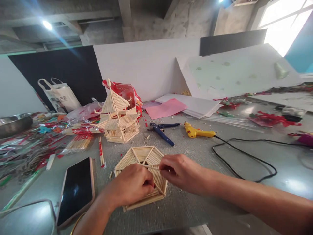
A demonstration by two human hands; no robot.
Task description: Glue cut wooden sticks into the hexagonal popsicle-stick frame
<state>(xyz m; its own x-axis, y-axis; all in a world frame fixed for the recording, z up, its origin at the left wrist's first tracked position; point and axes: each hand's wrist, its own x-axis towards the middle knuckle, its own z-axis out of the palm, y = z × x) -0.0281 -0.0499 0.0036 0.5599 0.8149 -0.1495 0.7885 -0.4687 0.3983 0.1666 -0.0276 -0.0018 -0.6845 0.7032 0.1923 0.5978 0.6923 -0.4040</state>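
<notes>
A many-sided panel of wooden sticks [139, 153] lies on the table, with sticks running like spokes from a small dark gap near its middle. Over its front part my left hand [133, 183] is closed, fingers curled down; what they grip is hidden. My right hand [179, 171] pinches one end of a thin wooden stick [154, 167] at the panel's right side. That stick crosses above the panel toward my left hand. Behind the panel stands a tiered stick pagoda [119, 119] with a pointed roof.
Blue-handled cutters [161, 132] and a yellow glue gun [198, 131] with a black cord [244, 156] lie beyond my hands. At left are a phone [76, 189], bundled sticks [78, 143] and a metal bowl [16, 124]. Pink paper [167, 108] rests on white boards [205, 107].
</notes>
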